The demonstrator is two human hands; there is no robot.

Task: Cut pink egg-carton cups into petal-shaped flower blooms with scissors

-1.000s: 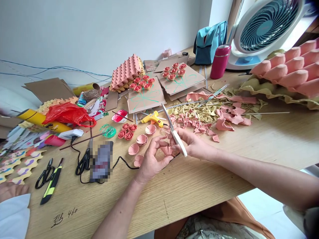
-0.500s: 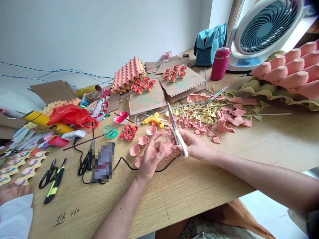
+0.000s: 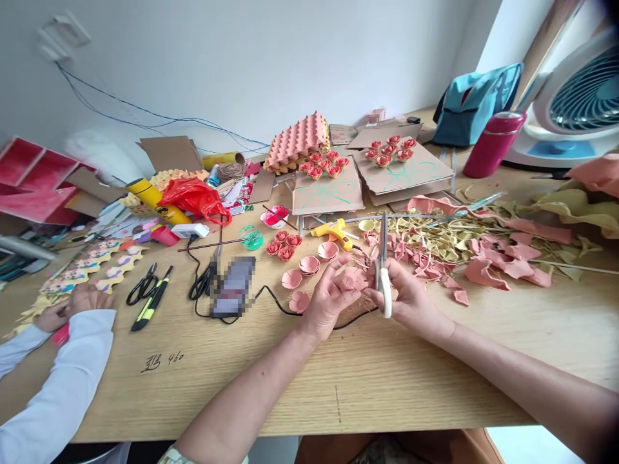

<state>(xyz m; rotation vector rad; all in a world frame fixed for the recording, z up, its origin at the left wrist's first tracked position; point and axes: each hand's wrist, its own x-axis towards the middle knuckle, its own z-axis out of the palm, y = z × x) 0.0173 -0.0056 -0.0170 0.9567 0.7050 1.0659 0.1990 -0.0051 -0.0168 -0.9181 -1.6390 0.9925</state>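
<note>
Between its fingers and thumb my left hand (image 3: 325, 303) grips a pink egg-carton cup (image 3: 351, 280) with petal-like cuts. Close beside it, my right hand (image 3: 411, 298) holds white-handled scissors (image 3: 385, 283), blades pointing up and away from me. On the table just left of my hands lie several loose pink cups (image 3: 291, 278), some nested. Behind them sits a cluster of red paper-pulp roses (image 3: 284, 245). A yellow hot glue gun (image 3: 333, 232) rests beyond my hands.
Pink and yellow carton scraps (image 3: 488, 258) spread at right. Cardboard sheets (image 3: 329, 196) bearing more roses lie at the back, near stacked egg trays (image 3: 300, 142). Black scissors (image 3: 142, 285) and a utility knife (image 3: 151, 299) lie left, near a co-worker's hands (image 3: 89, 299). A black cord (image 3: 275, 301) crosses the table.
The view has swung left, bringing in both of the co-worker's hands and a pink-red box. My hands still hold the cup and scissors; the scissors now point more upright.
</note>
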